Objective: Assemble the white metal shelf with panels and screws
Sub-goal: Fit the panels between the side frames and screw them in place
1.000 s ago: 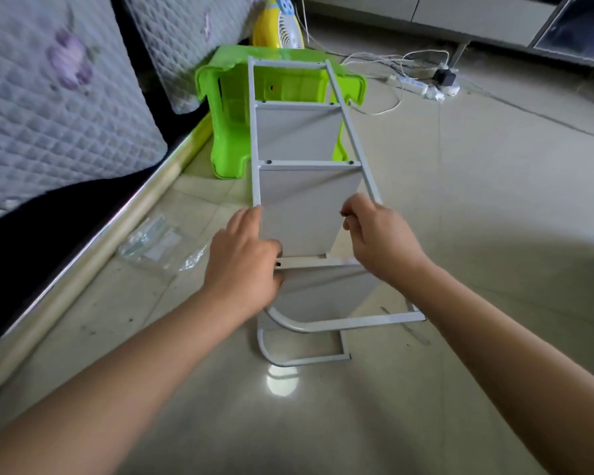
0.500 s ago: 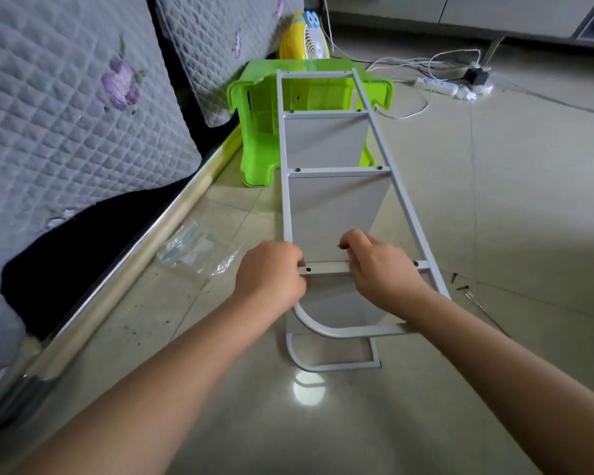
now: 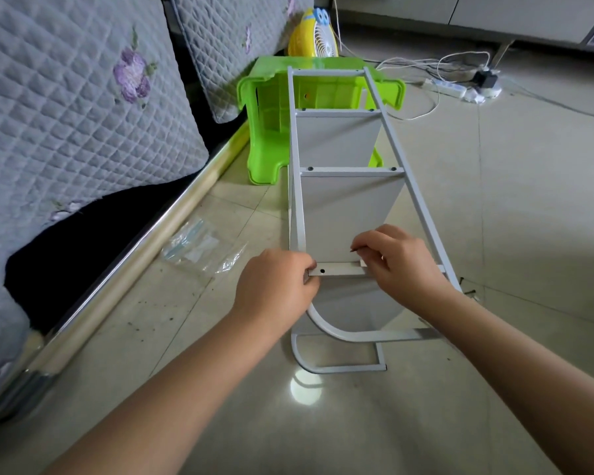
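White shelf rung [image 3: 340, 270]; left hand [image 3: 275, 289] grips it; right hand [image 3: 402, 265] pinches it

The metal shelf frame [image 3: 405, 166] is white, and its panels [image 3: 347, 210] are a pale grey-white with small dark screw heads at the crossbars. The nearest crossbar [image 3: 336, 270] is white with one black hole. Behind the frame, the plastic stool [image 3: 271, 132] is bright lime green. The small fan [image 3: 314, 39] is yellow with a white grille and blue eyes on top. The quilted cover [image 3: 66, 108] is pale grey-blue, stitched in a diamond pattern and sewn with purple flowers on green stems. The floor tiles [image 3: 528, 200] are glossy beige-grey with thin dark joints. The power strip [image 3: 450, 89] and its cables are white, its plug black. The plastic bag [image 3: 199, 248] is clear.
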Demonstrator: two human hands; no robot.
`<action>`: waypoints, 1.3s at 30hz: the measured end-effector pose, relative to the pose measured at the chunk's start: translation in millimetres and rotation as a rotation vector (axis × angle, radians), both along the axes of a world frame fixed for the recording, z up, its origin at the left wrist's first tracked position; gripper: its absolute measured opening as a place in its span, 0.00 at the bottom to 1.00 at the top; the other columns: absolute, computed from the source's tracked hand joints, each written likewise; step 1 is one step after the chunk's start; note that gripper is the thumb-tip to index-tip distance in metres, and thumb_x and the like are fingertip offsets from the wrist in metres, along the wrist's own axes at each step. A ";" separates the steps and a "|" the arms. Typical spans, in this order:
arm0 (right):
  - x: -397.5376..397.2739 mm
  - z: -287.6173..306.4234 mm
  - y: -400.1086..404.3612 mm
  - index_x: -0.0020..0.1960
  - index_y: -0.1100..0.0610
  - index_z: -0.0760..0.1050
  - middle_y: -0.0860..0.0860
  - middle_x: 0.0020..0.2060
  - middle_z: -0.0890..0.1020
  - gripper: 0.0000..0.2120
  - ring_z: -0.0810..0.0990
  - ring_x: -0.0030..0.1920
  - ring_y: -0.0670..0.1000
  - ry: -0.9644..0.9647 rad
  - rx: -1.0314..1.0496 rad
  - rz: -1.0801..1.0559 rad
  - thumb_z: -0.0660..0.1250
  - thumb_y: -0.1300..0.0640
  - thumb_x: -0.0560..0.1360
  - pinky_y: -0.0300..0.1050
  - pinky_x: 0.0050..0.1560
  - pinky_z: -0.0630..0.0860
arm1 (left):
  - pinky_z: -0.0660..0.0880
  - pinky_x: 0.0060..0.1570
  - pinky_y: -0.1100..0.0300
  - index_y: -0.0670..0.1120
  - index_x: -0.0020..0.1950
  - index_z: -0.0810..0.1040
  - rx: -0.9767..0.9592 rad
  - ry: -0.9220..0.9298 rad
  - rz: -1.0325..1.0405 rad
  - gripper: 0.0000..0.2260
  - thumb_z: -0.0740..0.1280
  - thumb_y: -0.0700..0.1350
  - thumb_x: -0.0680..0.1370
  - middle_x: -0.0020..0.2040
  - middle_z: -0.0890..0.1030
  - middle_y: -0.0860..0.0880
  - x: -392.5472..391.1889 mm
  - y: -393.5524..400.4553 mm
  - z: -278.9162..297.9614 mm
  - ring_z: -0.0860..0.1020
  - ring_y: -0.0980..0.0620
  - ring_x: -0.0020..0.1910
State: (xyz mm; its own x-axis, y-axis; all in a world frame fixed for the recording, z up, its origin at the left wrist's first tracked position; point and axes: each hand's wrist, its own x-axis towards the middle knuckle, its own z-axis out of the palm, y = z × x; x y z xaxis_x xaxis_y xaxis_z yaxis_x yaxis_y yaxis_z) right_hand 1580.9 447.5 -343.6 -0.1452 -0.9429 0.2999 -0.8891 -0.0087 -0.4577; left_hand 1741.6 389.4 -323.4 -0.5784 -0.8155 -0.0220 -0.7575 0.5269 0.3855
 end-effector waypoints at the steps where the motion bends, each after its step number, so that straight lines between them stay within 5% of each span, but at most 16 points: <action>1: 0.0 2.7 -0.3 0.41 0.64 0.81 0.59 0.33 0.80 0.08 0.79 0.29 0.58 0.024 -0.006 0.014 0.64 0.66 0.68 0.41 0.30 0.72 | 0.65 0.40 0.61 0.48 0.55 0.80 0.014 0.045 0.002 0.11 0.63 0.49 0.77 0.43 0.80 0.48 3.4 1.6 -2.0 0.77 0.46 0.48; 5: 2.4 16.0 -0.1 0.35 0.65 0.80 0.56 0.28 0.81 0.04 0.79 0.26 0.52 0.087 -0.059 0.053 0.67 0.69 0.63 0.35 0.37 0.69 | 0.69 0.58 0.62 0.49 0.68 0.71 0.119 0.181 -0.034 0.20 0.64 0.51 0.77 0.61 0.78 0.48 15.1 7.7 -6.2 0.74 0.49 0.61; 8: 8.9 24.6 1.5 0.34 0.64 0.80 0.54 0.27 0.81 0.04 0.78 0.26 0.49 0.151 -0.041 0.131 0.67 0.68 0.61 0.32 0.38 0.68 | 0.56 0.65 0.69 0.48 0.74 0.60 0.140 0.160 -0.158 0.27 0.61 0.55 0.78 0.75 0.60 0.53 22.2 2.9 -12.8 0.60 0.56 0.73; 11: 15.1 26.9 1.0 0.35 0.64 0.81 0.54 0.28 0.82 0.05 0.80 0.27 0.50 0.166 -0.001 0.178 0.66 0.69 0.62 0.35 0.40 0.70 | 0.44 0.65 0.73 0.48 0.77 0.47 0.168 0.028 -0.300 0.31 0.58 0.55 0.79 0.76 0.43 0.56 26.0 -8.0 -15.1 0.45 0.60 0.75; 13: 19.4 27.5 -0.3 0.35 0.63 0.81 0.54 0.28 0.82 0.06 0.80 0.27 0.51 0.173 0.012 0.199 0.66 0.68 0.62 0.35 0.31 0.72 | 0.40 0.65 0.72 0.47 0.76 0.43 0.174 -0.029 -0.348 0.32 0.56 0.56 0.79 0.76 0.39 0.55 26.6 -12.9 -14.0 0.40 0.61 0.74; 19: 26.5 24.0 -6.1 0.33 0.60 0.80 0.52 0.27 0.80 0.05 0.78 0.24 0.53 0.244 -0.002 0.228 0.66 0.65 0.62 0.43 0.19 0.74 | 0.38 0.70 0.63 0.46 0.77 0.43 0.013 -0.201 -0.385 0.35 0.53 0.61 0.77 0.77 0.39 0.53 27.3 -17.2 -13.3 0.40 0.57 0.75; 26: 29.6 26.4 -9.2 0.32 0.59 0.80 0.51 0.26 0.80 0.05 0.78 0.24 0.53 0.295 0.037 0.200 0.65 0.64 0.62 0.46 0.18 0.74 | 0.40 0.71 0.60 0.44 0.76 0.40 0.068 -0.242 -0.392 0.39 0.56 0.62 0.76 0.76 0.37 0.51 24.6 -21.6 -9.6 0.38 0.55 0.75; 29: 36.4 32.6 -9.6 0.41 0.60 0.81 0.54 0.36 0.82 0.08 0.81 0.35 0.57 0.318 0.188 0.170 0.63 0.65 0.71 0.52 0.33 0.78 | 0.40 0.71 0.60 0.44 0.76 0.40 0.077 -0.222 -0.398 0.40 0.56 0.62 0.76 0.76 0.37 0.50 24.9 -23.2 -11.8 0.38 0.55 0.75; 32: 40.4 41.3 -14.2 0.55 0.56 0.77 0.51 0.50 0.79 0.12 0.78 0.50 0.53 0.406 0.411 0.146 0.57 0.60 0.77 0.47 0.51 0.76 | 0.41 0.71 0.61 0.44 0.76 0.41 0.047 -0.207 -0.409 0.40 0.57 0.63 0.76 0.77 0.38 0.49 24.2 -25.9 -14.1 0.39 0.54 0.75; 39: 58.1 52.3 -26.6 0.54 0.56 0.76 0.50 0.42 0.74 0.11 0.78 0.47 0.52 0.559 0.620 0.122 0.59 0.62 0.75 0.44 0.50 0.78 | 0.42 0.71 0.61 0.42 0.76 0.38 0.051 -0.194 -0.429 0.42 0.57 0.63 0.75 0.76 0.37 0.48 24.5 -28.9 -17.2 0.38 0.53 0.75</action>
